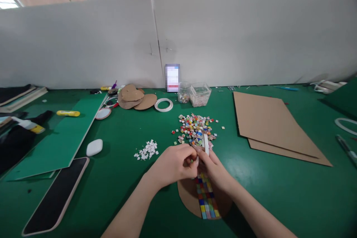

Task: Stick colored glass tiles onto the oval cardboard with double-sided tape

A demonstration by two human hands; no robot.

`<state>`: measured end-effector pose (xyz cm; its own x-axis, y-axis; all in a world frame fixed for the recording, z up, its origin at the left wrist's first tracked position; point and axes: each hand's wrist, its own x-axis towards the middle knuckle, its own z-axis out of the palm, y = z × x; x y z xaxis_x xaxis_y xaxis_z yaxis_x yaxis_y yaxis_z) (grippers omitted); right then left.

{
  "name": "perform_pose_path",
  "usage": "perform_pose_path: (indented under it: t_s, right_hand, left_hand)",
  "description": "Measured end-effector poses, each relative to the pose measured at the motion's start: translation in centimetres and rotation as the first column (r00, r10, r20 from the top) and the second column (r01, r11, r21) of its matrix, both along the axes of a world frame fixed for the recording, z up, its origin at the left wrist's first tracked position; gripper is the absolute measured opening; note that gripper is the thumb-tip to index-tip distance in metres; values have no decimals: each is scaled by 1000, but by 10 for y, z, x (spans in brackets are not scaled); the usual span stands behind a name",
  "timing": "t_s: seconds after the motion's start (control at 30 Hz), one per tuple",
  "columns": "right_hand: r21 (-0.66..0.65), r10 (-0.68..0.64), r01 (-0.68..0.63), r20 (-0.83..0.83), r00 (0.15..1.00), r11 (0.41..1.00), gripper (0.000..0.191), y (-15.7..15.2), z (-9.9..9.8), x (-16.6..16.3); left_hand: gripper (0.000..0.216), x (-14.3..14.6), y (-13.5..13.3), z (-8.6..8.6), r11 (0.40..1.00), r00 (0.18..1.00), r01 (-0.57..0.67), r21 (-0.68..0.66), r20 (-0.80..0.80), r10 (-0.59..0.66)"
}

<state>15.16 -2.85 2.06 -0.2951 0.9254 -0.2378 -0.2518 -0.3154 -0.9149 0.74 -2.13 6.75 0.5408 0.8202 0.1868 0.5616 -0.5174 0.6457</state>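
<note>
My left hand (175,161) is closed in a pinch, its fingertips meeting those of my right hand above a round cardboard disc (187,195). Whatever the left fingers pinch is too small to make out. A white ring, like a roll of tape (205,144), stands upright in the grip of my right hand (214,167). Down the disc runs a band of coloured mosaic tiles (208,204) in rows, its upper end partly hidden by the hands. Just beyond the fingers lies a loose heap of small mixed-colour tiles (195,126).
White scraps (147,150) lie left of the hands. A phone (57,197) and white case (95,147) are further left. Behind stand a clear jar (184,93), a plastic box (200,95) and a white ring (163,105). Cardboard sheets (267,122) lie right; a partition (223,37) closes the back.
</note>
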Motion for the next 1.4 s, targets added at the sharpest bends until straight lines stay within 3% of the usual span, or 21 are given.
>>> perform_pose_path:
  t_s: [0.3,0.7,0.9,1.2,1.4]
  right_hand:
    - [-1,2,-2,-37,999,1000,27,0,1,-2]
    - [-188,-92,85,-29,995,979,33,1,1,-1]
    - [-119,-38,26,-96,995,992,34,0,2,-2]
    - [74,-25,20,79,997,997,31,-1,4,-1]
    - [64,-23,17,91,996,998,30,-1,3,0]
  left_hand:
    - [10,0,0,0,1000,1000,14,26,-26,-13]
    - [12,-4,2,2,997,998,-15,-79,53,20]
    - [10,-5,2,5,992,995,-20,-127,94,32]
    - [8,-3,0,4,996,1000,-27,-79,3,28]
    - [9,-3,0,6,994,1000,-27,-107,-14,26]
